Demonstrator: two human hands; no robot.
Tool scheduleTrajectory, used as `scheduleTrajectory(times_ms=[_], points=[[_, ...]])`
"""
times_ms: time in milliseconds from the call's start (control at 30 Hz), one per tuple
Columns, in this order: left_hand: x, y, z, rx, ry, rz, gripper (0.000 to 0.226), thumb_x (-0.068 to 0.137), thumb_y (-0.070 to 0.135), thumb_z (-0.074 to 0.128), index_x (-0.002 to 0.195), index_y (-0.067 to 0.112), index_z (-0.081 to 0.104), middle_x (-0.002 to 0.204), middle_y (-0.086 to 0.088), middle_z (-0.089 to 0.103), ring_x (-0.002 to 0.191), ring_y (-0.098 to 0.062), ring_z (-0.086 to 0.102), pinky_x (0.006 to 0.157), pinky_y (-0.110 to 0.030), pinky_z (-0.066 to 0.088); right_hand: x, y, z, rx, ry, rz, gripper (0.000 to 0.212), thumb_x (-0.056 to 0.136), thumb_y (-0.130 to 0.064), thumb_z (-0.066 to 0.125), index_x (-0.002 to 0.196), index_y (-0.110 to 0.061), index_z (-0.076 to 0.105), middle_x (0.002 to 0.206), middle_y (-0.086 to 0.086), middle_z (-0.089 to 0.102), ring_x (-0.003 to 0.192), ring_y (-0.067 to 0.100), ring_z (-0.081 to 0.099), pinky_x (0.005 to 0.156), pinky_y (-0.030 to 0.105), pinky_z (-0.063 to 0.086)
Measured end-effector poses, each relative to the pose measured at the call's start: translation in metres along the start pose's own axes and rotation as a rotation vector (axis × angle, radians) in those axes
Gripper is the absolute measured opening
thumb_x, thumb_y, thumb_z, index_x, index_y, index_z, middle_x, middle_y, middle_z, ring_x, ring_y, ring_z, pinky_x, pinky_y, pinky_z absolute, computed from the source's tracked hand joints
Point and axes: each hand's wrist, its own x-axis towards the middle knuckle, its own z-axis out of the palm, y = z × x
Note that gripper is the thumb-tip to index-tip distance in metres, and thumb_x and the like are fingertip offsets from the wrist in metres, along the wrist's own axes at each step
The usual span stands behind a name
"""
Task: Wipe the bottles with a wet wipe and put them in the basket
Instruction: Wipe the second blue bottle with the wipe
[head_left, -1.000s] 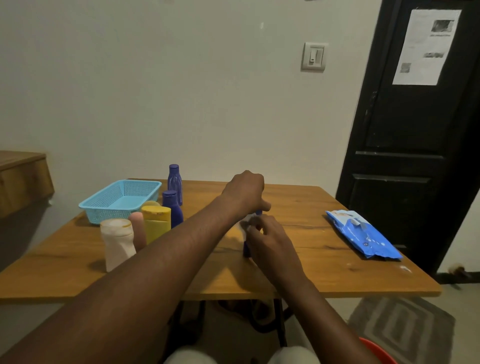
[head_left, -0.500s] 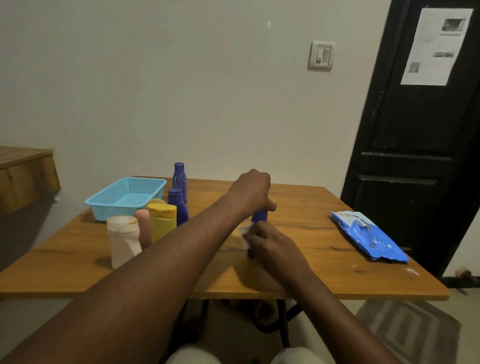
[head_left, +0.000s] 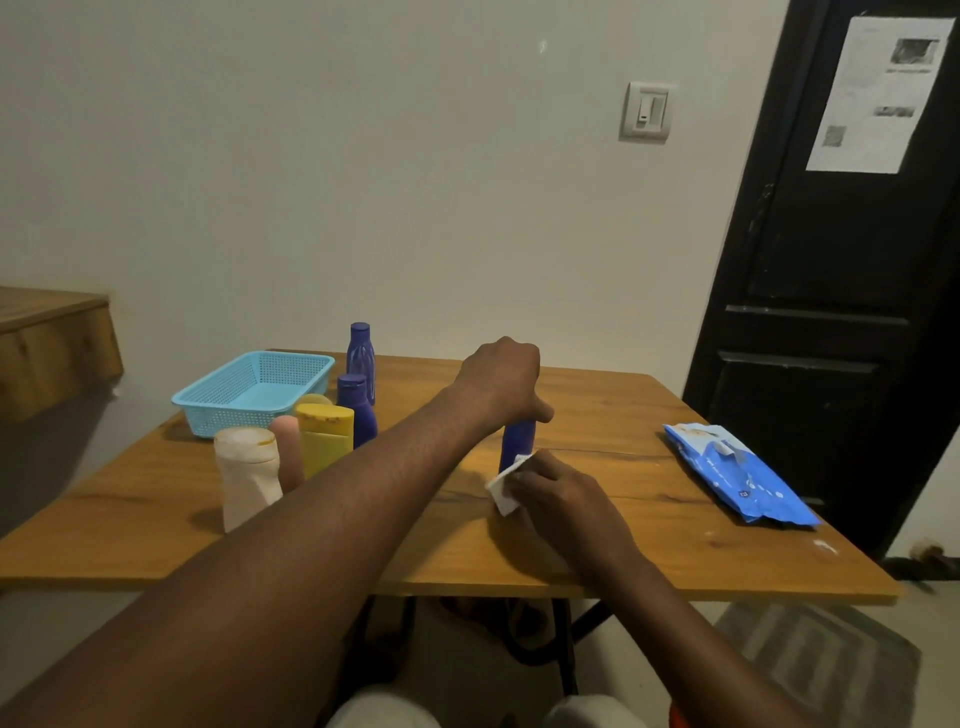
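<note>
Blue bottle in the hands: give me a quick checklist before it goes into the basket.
1. Bottle held: ok. The left hand grips the top of the blue bottle, which stands upright on the table.
2. Wipe on the bottle: ok. The right hand presses the wet wipe against its lower side.
3. Wiping finished: cannot tell; most of the bottle is hidden by the hands.
4. Room in the basket: ok. No bottle shows inside it.
5. Path to the basket: not ok. The standing bottles sit between the hand and the basket, so lift over them.
</note>
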Motion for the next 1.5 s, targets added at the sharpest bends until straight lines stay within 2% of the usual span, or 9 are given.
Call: scheduleTrajectory(times_ms=[133,333,467,667,933,1033,1200,1300,1500], points=[[-0.001,-0.001,-0.001,-0.022,0.010,-0.004,0.029,0.082,0.038,0.078,0.083,0.013,0.065,0.080,-0.003,0.066,0.076,-0.018,0.063,0.066,-0.029,0.051,0.010,0.004,-0.003,0.073,0.172,0.056,0.031,0.083,-0.009,0.079,0.112,-0.015,0.072,0.118,0.003,0.067,0.096,0.014,0.069,0.076,0.018,0.054],[-0.003,-0.002,-0.001,-0.023,0.006,0.006,0.029,0.081,0.038,0.079,0.087,0.012,0.067,0.085,-0.003,0.069,0.081,-0.019,0.068,0.077,-0.033,0.058,-0.005,-0.004,0.004,0.109,-0.072,0.106,0.023,0.095,-0.020,0.068,0.116,-0.023,0.073,0.125,-0.007,0.064,0.105,0.006,0.062,0.087,0.015,0.047],[-0.004,-0.002,-0.001,-0.036,0.009,0.001,0.029,0.081,0.037,0.079,0.088,0.013,0.065,0.086,-0.003,0.069,0.082,-0.019,0.067,0.076,-0.033,0.057,-0.001,-0.004,0.002,0.102,-0.074,0.126,0.020,0.096,-0.018,0.066,0.114,-0.023,0.073,0.122,-0.007,0.066,0.102,0.007,0.063,0.085,0.017,0.049],[-0.002,-0.004,0.000,-0.071,0.016,-0.014,0.029,0.081,0.038,0.079,0.083,0.012,0.067,0.074,0.000,0.065,0.075,-0.017,0.065,0.067,-0.029,0.050,0.017,0.015,-0.008,0.420,0.245,0.425,0.023,0.089,-0.001,0.071,0.093,-0.024,0.073,0.091,-0.016,0.071,0.089,-0.001,0.067,0.076,0.015,0.055],[-0.005,-0.003,0.003,-0.086,0.043,-0.004,0.030,0.080,0.037,0.079,0.087,0.010,0.069,0.081,-0.003,0.070,0.078,-0.019,0.068,0.076,-0.033,0.058,0.007,0.001,0.009,0.457,0.008,0.649,0.015,0.090,-0.012,0.073,0.092,-0.023,0.063,0.089,-0.006,0.067,0.085,0.005,0.064,0.077,0.024,0.057],[-0.005,-0.003,0.004,-0.095,0.034,-0.017,0.030,0.080,0.038,0.080,0.085,0.010,0.069,0.080,-0.004,0.070,0.078,-0.020,0.069,0.076,-0.035,0.058,0.007,-0.009,0.010,0.569,0.161,0.687,0.018,0.084,-0.013,0.080,0.088,-0.023,0.065,0.084,-0.009,0.069,0.080,0.000,0.066,0.067,0.014,0.051],[-0.004,-0.003,0.004,-0.119,0.029,-0.032,0.030,0.081,0.038,0.079,0.085,0.008,0.072,0.080,-0.006,0.071,0.080,-0.022,0.070,0.074,-0.035,0.057,0.018,-0.010,0.006,0.668,0.370,0.678,0.018,0.091,-0.012,0.073,0.102,-0.025,0.068,0.100,-0.014,0.070,0.093,-0.003,0.064,0.069,0.012,0.049],[-0.005,-0.003,0.004,-0.125,0.027,-0.028,0.030,0.081,0.037,0.079,0.089,0.009,0.071,0.084,-0.006,0.072,0.082,-0.022,0.069,0.078,-0.035,0.058,0.024,-0.008,0.008,0.677,0.313,0.727,0.021,0.096,-0.009,0.065,0.113,-0.022,0.066,0.106,-0.013,0.068,0.097,0.000,0.063,0.068,0.012,0.047],[-0.007,-0.004,0.005,-0.128,0.038,-0.033,0.030,0.081,0.036,0.080,0.090,0.009,0.068,0.083,-0.003,0.068,0.079,-0.019,0.067,0.075,-0.032,0.055,0.012,-0.007,0.017,0.571,0.039,0.763,0.016,0.096,-0.009,0.063,0.106,-0.017,0.072,0.098,-0.006,0.071,0.089,0.003,0.064,0.069,0.014,0.045]])
